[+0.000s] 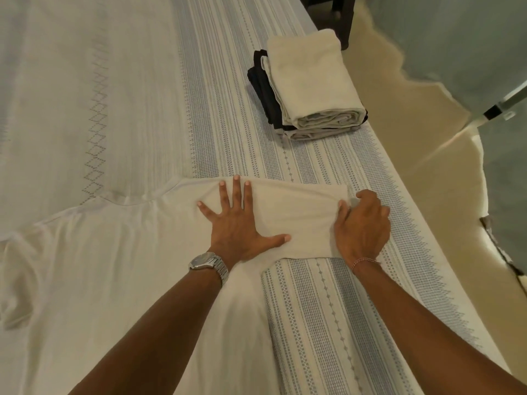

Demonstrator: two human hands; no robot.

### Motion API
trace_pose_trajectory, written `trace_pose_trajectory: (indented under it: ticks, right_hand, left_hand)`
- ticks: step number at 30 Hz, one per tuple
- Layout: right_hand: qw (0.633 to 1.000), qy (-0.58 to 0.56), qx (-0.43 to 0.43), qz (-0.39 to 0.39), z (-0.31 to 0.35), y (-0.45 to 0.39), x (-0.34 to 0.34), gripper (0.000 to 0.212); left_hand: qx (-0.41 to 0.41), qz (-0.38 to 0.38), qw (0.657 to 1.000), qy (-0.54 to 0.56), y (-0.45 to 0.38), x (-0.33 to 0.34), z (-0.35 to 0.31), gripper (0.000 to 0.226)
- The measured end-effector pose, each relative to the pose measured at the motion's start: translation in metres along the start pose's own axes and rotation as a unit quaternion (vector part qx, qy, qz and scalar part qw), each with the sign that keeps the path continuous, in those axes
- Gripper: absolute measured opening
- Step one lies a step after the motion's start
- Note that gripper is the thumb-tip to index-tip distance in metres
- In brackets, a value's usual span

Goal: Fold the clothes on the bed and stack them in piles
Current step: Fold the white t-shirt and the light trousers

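A white T-shirt (119,269) lies spread flat on the bed, its neckline toward the far left and one sleeve (296,215) stretched out to the right. My left hand (239,226) presses flat with spread fingers where the sleeve meets the body. At the sleeve's right end my right hand (362,223) grips the cuff with curled fingers. Farther back on the right a pile of folded clothes (310,89) has a cream piece on top of dark and grey ones.
The bed cover (319,309) is white with blue-grey woven stripes. Its right edge (445,266) runs diagonally beside the cream floor. Dark furniture legs (342,21) stand beyond the pile. A grey-green surface with a metal bar (507,106) fills the upper right.
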State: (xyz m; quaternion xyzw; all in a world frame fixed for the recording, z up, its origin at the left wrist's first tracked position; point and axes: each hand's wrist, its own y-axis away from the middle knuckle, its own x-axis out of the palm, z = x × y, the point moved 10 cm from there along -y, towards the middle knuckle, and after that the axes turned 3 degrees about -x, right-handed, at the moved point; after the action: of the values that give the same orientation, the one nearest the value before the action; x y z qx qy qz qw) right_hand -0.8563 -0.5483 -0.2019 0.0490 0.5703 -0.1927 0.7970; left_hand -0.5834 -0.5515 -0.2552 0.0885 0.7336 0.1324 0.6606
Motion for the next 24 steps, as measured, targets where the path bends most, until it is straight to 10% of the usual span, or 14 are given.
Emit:
trace_pose_trajectory:
  ticks: [3,7,24]
  right_hand:
    - [0.981,-0.031,-0.186,-0.052,0.058,0.019,-0.005,0.029]
    - [0.918,-0.03,-0.376,0.122,0.133,0.061,0.061,0.049]
    - [0.955,0.169,-0.187,0.154,0.042,0.008,0.063,0.069]
  left_hand:
    - [0.045,-0.076,0.996,-0.004,0.004,-0.013,-0.011,0.1]
    - [0.154,-0.123,0.98,-0.006,0.006,-0.011,-0.033,0.06]
    - [0.07,-0.094,0.993,-0.011,0.008,-0.009,0.032,0.092]
